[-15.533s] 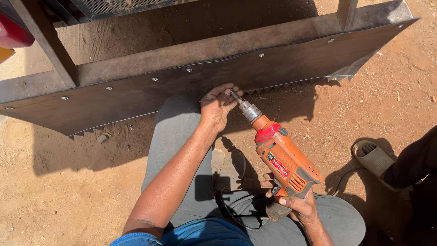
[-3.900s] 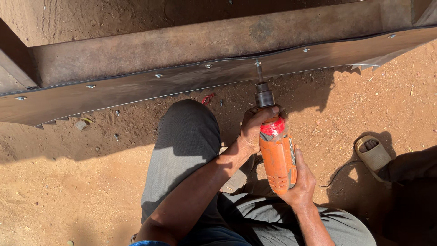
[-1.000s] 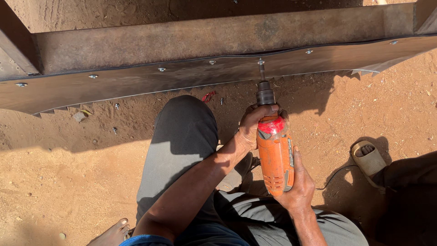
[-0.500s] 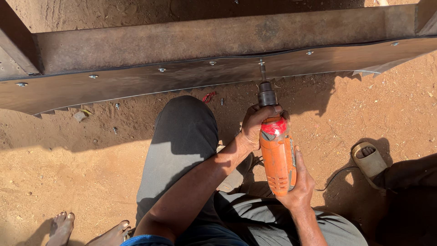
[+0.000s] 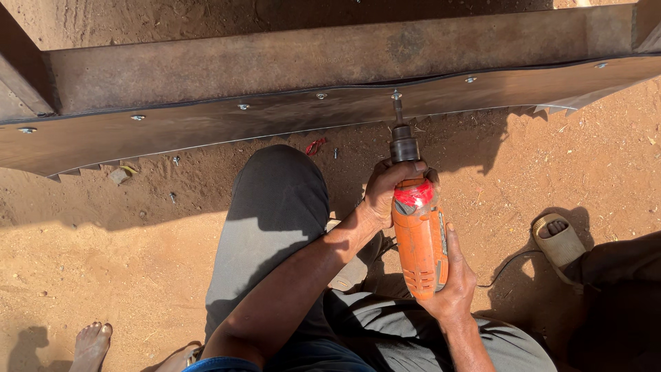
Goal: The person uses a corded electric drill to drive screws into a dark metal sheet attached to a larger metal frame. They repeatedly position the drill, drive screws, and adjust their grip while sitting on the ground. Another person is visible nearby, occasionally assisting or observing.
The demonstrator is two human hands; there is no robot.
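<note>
left hand (image 5: pixel 387 193) grips drill (image 5: pixel 418 234) front | right hand (image 5: pixel 454 289) holds rear

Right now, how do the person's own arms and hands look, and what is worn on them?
Both hands are bare: no gloves, rings or watch show on the left hand or the right hand. The forearms are uncovered too. Near the bottom edge, a blue sleeve ends at the left upper arm. The right arm leaves the picture before any sleeve shows, so I cannot tell what covers it higher up.
</note>
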